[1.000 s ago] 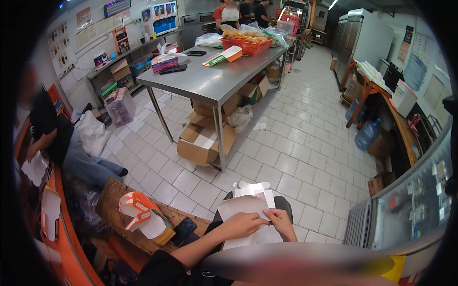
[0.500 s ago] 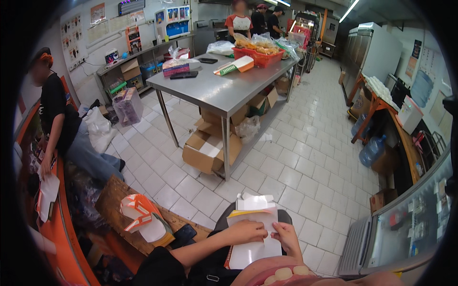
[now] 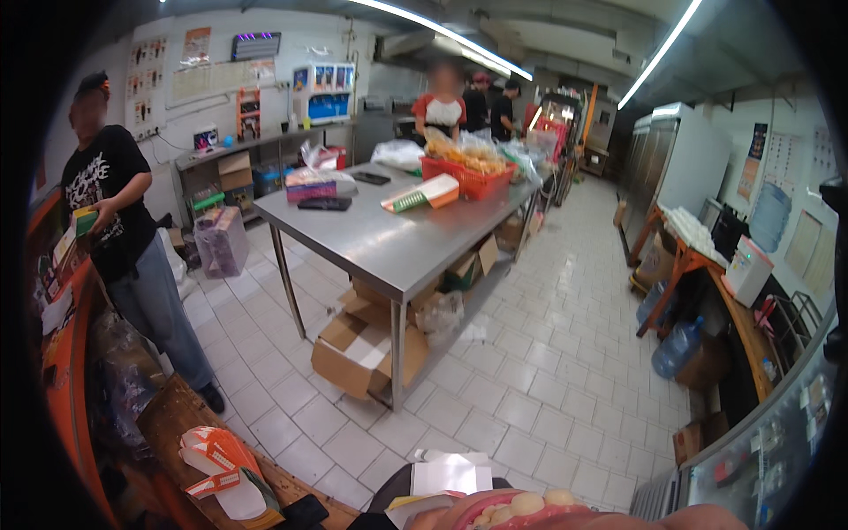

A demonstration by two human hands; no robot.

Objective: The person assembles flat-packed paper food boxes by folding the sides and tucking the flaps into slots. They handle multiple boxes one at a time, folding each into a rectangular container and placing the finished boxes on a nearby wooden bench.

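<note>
Neither my left hand nor my right hand shows in the head view; the lower edge cuts them off. A white paperboard carton (image 3: 450, 474) stands up at the bottom middle, its lower part hidden, with a dark rounded seat (image 3: 394, 486) behind it. Left of it, orange and white folded food cartons (image 3: 219, 452) lie on a wooden bench (image 3: 163, 422). Beside them on the bench is a black phone (image 3: 305, 511).
A steel table (image 3: 353, 234) bears a red basket (image 3: 473, 183) of bagged food, an open carton and dark phones. Cardboard boxes (image 3: 340, 358) sit beneath it. At left, a co-worker (image 3: 110, 194) holds a carton. A glass-fronted fridge (image 3: 760, 468) stands at right.
The view has tilted up, so my hands and most of the carton have left the picture. The co-worker at left now stands more upright, holding a green and yellow carton.
</note>
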